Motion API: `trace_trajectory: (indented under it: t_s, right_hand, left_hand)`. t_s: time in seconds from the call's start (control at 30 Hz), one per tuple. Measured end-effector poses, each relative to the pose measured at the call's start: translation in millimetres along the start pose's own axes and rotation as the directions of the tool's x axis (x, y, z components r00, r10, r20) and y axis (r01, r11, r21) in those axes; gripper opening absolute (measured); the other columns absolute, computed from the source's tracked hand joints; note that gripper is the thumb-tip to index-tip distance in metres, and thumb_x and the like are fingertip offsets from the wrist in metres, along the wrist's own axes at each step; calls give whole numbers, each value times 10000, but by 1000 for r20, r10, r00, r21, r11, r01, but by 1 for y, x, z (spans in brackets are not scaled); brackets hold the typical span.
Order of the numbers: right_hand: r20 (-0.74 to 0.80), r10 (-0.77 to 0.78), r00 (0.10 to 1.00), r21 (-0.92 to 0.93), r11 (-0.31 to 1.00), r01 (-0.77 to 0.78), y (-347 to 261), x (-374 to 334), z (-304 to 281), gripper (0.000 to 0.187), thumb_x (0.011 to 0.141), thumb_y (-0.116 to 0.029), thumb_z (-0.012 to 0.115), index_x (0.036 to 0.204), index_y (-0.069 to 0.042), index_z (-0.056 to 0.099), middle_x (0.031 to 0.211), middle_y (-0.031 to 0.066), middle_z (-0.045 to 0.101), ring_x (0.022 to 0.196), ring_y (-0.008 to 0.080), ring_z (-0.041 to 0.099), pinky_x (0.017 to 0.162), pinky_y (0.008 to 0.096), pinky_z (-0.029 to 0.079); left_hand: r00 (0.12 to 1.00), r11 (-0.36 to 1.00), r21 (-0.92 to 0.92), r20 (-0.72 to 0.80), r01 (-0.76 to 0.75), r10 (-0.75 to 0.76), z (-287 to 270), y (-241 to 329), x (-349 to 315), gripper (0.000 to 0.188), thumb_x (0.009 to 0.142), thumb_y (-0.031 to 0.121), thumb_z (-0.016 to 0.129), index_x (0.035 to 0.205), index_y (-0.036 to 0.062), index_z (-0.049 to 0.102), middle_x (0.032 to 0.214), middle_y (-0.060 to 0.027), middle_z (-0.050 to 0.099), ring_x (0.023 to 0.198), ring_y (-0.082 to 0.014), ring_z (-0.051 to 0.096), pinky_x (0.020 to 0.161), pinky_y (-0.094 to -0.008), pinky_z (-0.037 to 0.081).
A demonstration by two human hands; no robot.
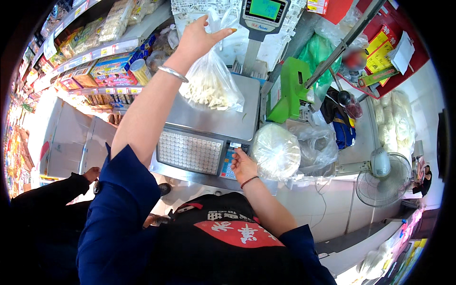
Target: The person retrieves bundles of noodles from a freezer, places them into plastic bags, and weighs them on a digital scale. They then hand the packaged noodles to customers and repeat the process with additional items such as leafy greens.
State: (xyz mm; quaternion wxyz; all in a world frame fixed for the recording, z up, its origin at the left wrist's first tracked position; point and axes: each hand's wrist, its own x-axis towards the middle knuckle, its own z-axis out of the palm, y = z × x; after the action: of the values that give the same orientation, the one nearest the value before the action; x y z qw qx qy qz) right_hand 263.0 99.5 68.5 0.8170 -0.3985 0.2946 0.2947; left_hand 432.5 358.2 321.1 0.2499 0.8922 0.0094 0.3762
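Note:
A clear plastic bag (222,88) of pale, strip-shaped food rests on the metal pan (190,114) of a weighing scale. My left hand (202,38) is at the top of the bag, gripping its gathered neck, with the thumb stretched out to the right. Below the pan is a wide keypad (190,151) with many pale keys. My right hand (244,166) is at the scale's front right, beside a blue key panel (229,165). Its fingertips are pinched at a small white label (235,145). The scale's green-lit display (264,9) stands on a post behind the pan.
Right of the scale sit a green dispenser (289,90), a filled clear bag (276,151) and crumpled plastic bags (317,145). A fan (384,178) stands farther right. Packaged goods fill the shelves (102,52) at left. Another person's hand (91,174) shows at lower left.

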Motion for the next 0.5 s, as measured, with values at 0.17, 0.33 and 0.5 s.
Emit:
trace_trajectory:
  t_s: [0.17,0.33,0.5]
  right_hand:
    - [-80,-102,992,119,987,111,9,7,10,147,884,-203,674,868,-91,581,704,31,596,513,119,496,456,268,393]
    - [-95,-204,974,124,969,215,11,-5,25,141,900,-163,644,828,-87,548,647,33,576,498,124,487,467,268,396]
    - [147,-292,945,-102,946,308,0,-28,34,122,908,-151,621,849,-54,577,666,34,589,511,106,488,484,257,395]
  left_hand:
    - [991,999,-18,130,37,-34,-9,23,4,863,697,554,771,1226,-78,514,1202,-253,580,1091,-339,581,916,-389,469]
    - [726,886,-249,676,391,-131,-10,-15,-11,540,819,313,714,1234,4,560,1088,-114,645,987,-174,606,871,-314,475]
    - [886,854,-373,422,364,-193,-7,-29,-57,249,924,238,592,1050,40,676,916,-53,687,844,-102,618,757,-276,494]
